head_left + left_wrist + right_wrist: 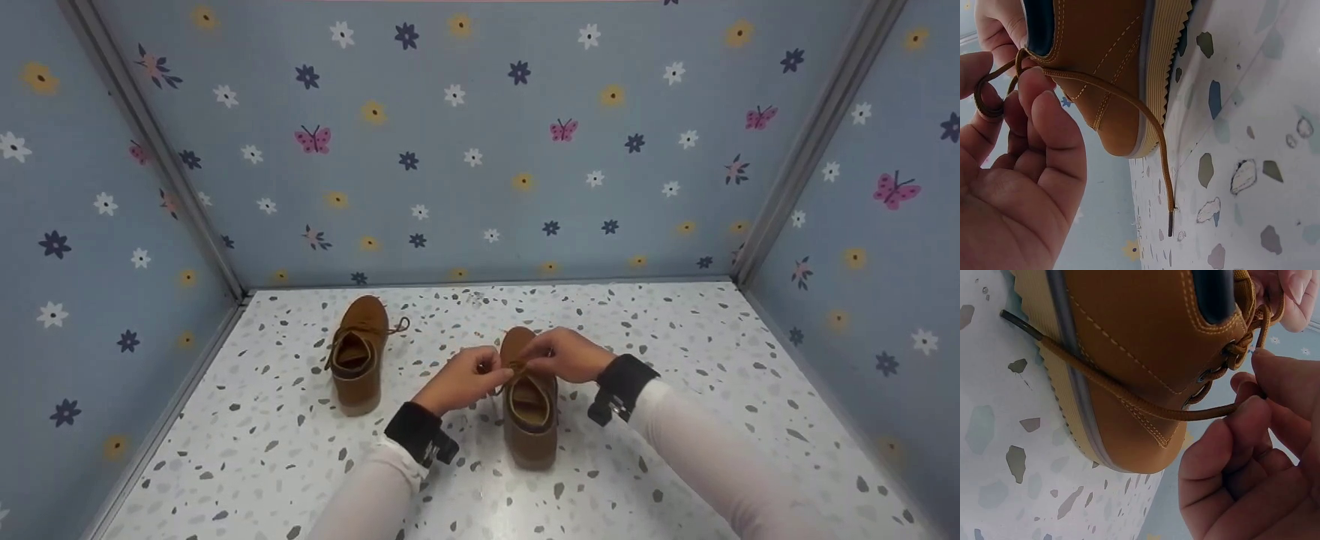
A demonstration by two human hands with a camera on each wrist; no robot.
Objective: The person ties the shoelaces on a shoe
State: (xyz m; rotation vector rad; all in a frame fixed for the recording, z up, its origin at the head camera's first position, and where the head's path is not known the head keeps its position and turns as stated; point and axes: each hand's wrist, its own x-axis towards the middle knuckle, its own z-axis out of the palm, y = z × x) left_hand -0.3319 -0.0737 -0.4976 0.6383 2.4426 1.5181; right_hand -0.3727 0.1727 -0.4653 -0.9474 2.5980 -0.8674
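Observation:
A brown lace-up shoe [531, 448] stands upright on the speckled floor, toe pointing away. Over its tongue my left hand [459, 379] holds a loop of the brown shoelace [1154, 121] between thumb and fingers; the lace's tipped end hangs down the shoe's side. From the other side my right hand [574, 355] pinches another part of the shoelace [1129, 398] between thumb and fingers, its tipped end trailing across the shoe's side and sole. A knot [1237, 354] shows at the top eyelets in the right wrist view. My fingers partly cover the lacing in the head view.
A second brown shoe [360, 390] stands to the left, toe away, with a lace loop [400, 325] sticking out at its right. Blue flower-patterned panels [465, 202] enclose the white speckled floor [247, 457] at the back and both sides.

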